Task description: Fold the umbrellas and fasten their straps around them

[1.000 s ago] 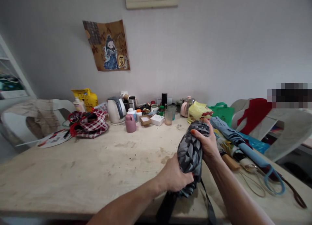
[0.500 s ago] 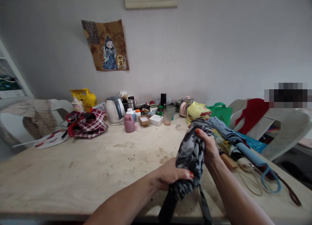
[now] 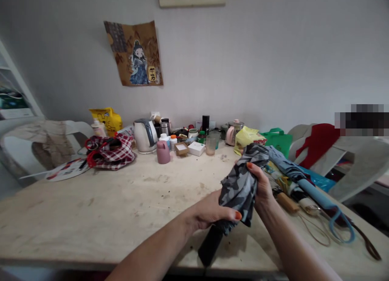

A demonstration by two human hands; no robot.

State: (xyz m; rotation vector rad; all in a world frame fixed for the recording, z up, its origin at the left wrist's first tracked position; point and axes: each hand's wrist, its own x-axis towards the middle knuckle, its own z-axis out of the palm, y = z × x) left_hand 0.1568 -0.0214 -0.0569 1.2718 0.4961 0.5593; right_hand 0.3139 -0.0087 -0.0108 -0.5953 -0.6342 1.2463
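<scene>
A folded umbrella (image 3: 238,187) in grey and black camouflage cloth is held at a slant above the table, its black handle (image 3: 210,244) pointing down toward me. My left hand (image 3: 214,211) is closed round the lower end of the cloth near the handle, thumb on top. Higher up, my right hand (image 3: 261,183) wraps the right side of the cloth, its thumb pressed near the top. Most fingers of both hands are hidden behind the fabric. Right of the hands lie other folded umbrellas, among them a light blue one (image 3: 314,194) with a loop strap.
Along the wall side of the table (image 3: 121,216) stand a white kettle (image 3: 142,137), a pink jug (image 3: 163,152), small boxes, bottles and cups. A checked bag (image 3: 114,153) lies at the left. Yellow and green bags (image 3: 278,141) sit at the back right. A person is beyond the right chair.
The black strap that hung at the right below the umbrella no longer shows there. The cloth lies differently under my hands, which keep their grip in nearly the same place.
</scene>
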